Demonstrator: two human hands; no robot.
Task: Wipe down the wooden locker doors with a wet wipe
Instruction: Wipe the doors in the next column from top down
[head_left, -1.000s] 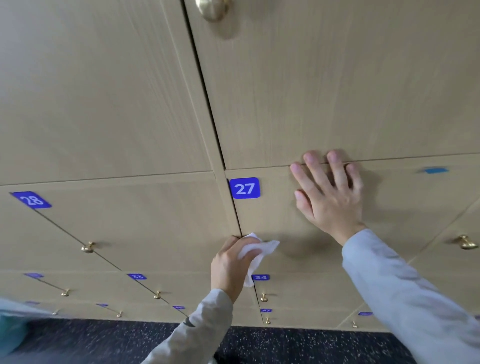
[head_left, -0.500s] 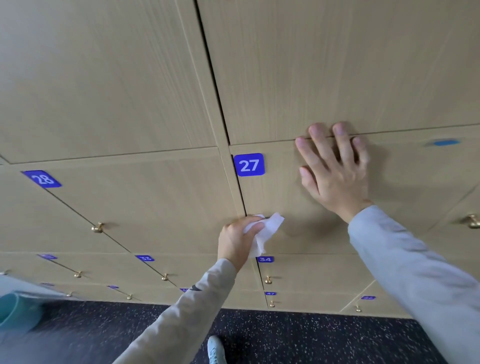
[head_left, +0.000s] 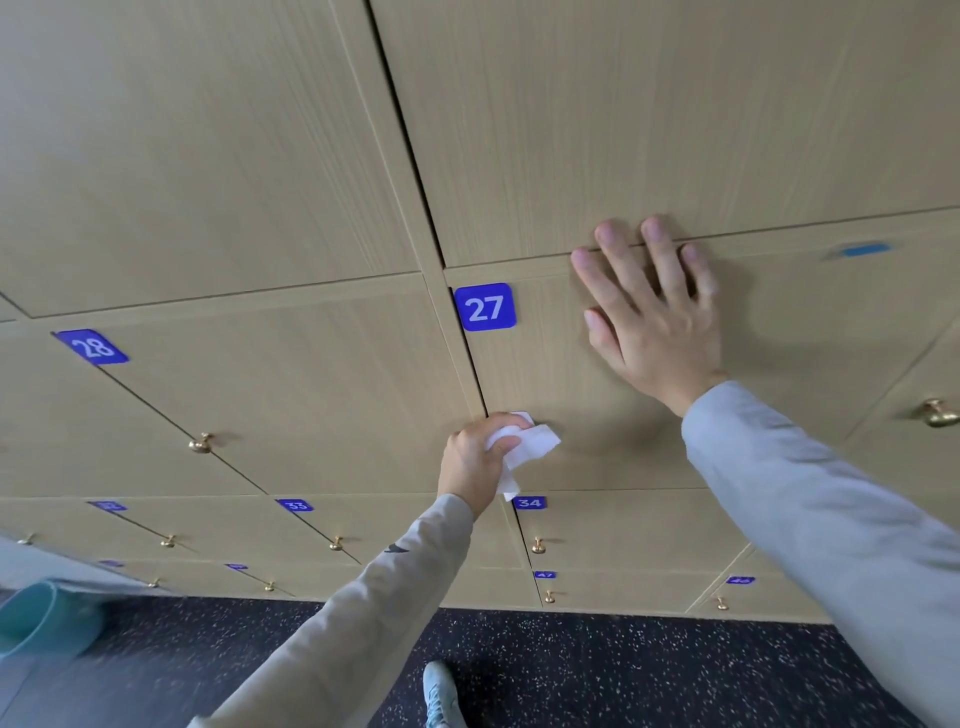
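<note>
On locker door 27 (head_left: 561, 374), left hand (head_left: 475, 460) grips the wet wipe (head_left: 530, 449); right hand (head_left: 652, 322) presses flat above it.

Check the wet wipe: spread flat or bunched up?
Bunched up. The wet wipe is crumpled in the left hand, loose corners sticking out past the fingers, held against locker door 27.

Left hand (head_left: 480, 457): fingers curled, gripping a wipe (head_left: 524, 447), knuckles toward the camera, arm extended forward in a beige sleeve. Right hand (head_left: 649, 322): fingers straight and slightly spread, palm pressed flat against the door (head_left: 597, 405), fingertips pointing up, arm extended in a grey sleeve.
</note>
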